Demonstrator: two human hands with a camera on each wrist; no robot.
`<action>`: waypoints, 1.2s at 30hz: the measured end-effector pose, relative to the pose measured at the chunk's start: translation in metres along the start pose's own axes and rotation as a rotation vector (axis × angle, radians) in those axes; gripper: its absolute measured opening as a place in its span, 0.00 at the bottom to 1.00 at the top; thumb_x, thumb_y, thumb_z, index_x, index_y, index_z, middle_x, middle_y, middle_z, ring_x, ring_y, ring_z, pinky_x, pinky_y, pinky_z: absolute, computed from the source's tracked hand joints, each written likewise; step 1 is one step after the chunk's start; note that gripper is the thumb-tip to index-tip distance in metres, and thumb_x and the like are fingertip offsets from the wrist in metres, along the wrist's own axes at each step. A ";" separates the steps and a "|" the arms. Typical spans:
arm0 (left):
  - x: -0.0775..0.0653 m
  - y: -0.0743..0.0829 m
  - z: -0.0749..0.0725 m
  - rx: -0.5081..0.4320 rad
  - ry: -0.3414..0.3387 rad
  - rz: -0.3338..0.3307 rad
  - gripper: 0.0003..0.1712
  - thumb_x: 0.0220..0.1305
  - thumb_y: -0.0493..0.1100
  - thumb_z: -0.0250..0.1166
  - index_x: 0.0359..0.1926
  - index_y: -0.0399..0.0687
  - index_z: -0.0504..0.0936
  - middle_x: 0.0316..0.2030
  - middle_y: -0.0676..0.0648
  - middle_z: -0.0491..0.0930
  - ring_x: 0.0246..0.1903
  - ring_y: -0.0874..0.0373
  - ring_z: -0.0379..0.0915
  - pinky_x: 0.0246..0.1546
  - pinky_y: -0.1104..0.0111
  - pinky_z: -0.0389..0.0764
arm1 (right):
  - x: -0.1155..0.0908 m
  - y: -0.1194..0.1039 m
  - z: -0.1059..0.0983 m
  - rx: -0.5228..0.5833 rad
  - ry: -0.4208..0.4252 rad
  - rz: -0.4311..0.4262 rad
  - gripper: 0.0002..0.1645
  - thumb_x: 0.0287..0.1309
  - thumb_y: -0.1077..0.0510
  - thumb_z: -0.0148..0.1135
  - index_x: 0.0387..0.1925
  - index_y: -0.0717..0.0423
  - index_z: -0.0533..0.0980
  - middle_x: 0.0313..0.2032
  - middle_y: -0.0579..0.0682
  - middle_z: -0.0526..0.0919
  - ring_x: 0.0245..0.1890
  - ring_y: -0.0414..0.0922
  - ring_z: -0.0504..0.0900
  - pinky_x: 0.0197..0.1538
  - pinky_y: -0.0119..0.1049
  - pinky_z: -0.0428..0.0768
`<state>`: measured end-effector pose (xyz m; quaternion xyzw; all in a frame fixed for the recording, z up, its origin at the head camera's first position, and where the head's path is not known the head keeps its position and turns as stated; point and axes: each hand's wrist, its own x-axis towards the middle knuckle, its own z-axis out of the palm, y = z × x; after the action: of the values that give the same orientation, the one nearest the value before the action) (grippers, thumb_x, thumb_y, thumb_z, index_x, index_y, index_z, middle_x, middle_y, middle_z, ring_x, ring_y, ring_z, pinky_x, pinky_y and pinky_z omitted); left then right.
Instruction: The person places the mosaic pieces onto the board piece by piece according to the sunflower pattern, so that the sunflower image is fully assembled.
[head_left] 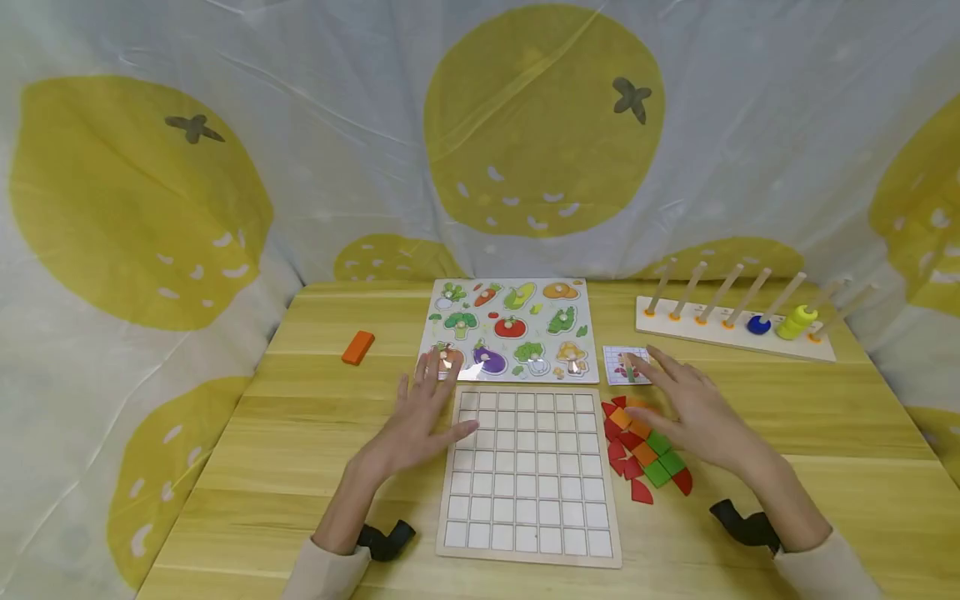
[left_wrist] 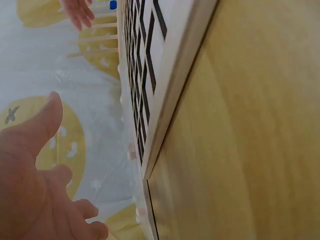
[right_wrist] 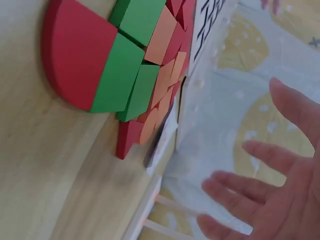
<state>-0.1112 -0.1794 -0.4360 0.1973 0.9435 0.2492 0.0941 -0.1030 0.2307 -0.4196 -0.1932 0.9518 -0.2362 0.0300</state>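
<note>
My left hand (head_left: 415, 425) hovers with spread fingers over the upper left corner of a wooden grid board (head_left: 525, 560), and nothing is in it. Its bare palm and thumb (left_wrist: 47, 122) show in the left wrist view. On the right, my other hand (head_left: 697, 412) reaches above a pile of red, orange and green flat blocks (head_left: 647, 454), its fingers apart and holding nothing. Those fingertips overlap a small pattern card (head_left: 615, 367) in the head view. Up close, the pile shows green square pieces (right_wrist: 120, 70) and a red rounded piece (right_wrist: 77, 55).
Behind the grid lies a vegetable knob puzzle (head_left: 510, 327). A peg stand (head_left: 735, 332) with blue and yellow-green beads stands at the back right. An orange block (head_left: 357, 347) lies at the left. A lemon-print curtain (head_left: 360, 167) hangs behind the wooden table (head_left: 292, 450).
</note>
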 end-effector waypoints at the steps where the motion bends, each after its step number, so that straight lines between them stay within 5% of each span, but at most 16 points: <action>1: -0.002 -0.001 0.002 -0.024 -0.022 0.005 0.58 0.72 0.65 0.60 0.84 0.57 0.33 0.82 0.41 0.19 0.82 0.37 0.15 0.77 0.31 0.27 | 0.000 0.003 0.000 0.033 0.000 -0.007 0.44 0.70 0.40 0.63 0.78 0.54 0.63 0.77 0.69 0.60 0.73 0.73 0.62 0.71 0.76 0.59; 3: -0.005 -0.003 0.004 -0.068 -0.066 0.010 0.58 0.71 0.65 0.61 0.84 0.57 0.33 0.82 0.40 0.21 0.82 0.38 0.17 0.78 0.33 0.28 | -0.001 0.009 -0.001 0.103 -0.005 -0.018 0.40 0.70 0.43 0.65 0.75 0.56 0.67 0.72 0.67 0.68 0.68 0.72 0.70 0.65 0.74 0.70; 6: -0.010 -0.004 0.006 -0.121 -0.131 -0.002 0.58 0.71 0.66 0.62 0.84 0.59 0.34 0.83 0.40 0.23 0.83 0.41 0.18 0.80 0.36 0.28 | 0.001 0.017 0.000 0.202 -0.019 -0.032 0.33 0.69 0.47 0.66 0.70 0.56 0.73 0.63 0.60 0.79 0.58 0.60 0.80 0.57 0.55 0.84; 11: -0.015 -0.009 0.011 -0.156 -0.193 0.006 0.58 0.70 0.66 0.62 0.84 0.53 0.36 0.83 0.41 0.25 0.83 0.42 0.17 0.80 0.36 0.28 | 0.005 0.025 0.004 0.312 -0.045 -0.024 0.25 0.66 0.52 0.70 0.62 0.55 0.81 0.48 0.51 0.85 0.38 0.39 0.79 0.34 0.30 0.82; 23: -0.017 -0.012 0.012 -0.123 -0.233 0.041 0.66 0.64 0.64 0.71 0.84 0.46 0.37 0.83 0.40 0.27 0.83 0.42 0.20 0.78 0.34 0.26 | 0.029 0.028 0.019 0.439 -0.176 0.197 0.18 0.66 0.55 0.69 0.54 0.57 0.86 0.19 0.43 0.67 0.14 0.35 0.60 0.19 0.27 0.58; 36: -0.016 -0.018 0.015 -0.084 -0.258 0.041 0.70 0.59 0.64 0.74 0.84 0.45 0.38 0.83 0.41 0.24 0.83 0.40 0.18 0.77 0.33 0.22 | 0.032 0.027 0.022 0.420 -0.164 0.318 0.14 0.63 0.56 0.71 0.48 0.59 0.88 0.18 0.43 0.64 0.18 0.41 0.65 0.23 0.30 0.62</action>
<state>-0.0982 -0.1941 -0.4570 0.2430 0.9080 0.2629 0.2179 -0.1392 0.2305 -0.4508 -0.0495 0.8948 -0.4042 0.1830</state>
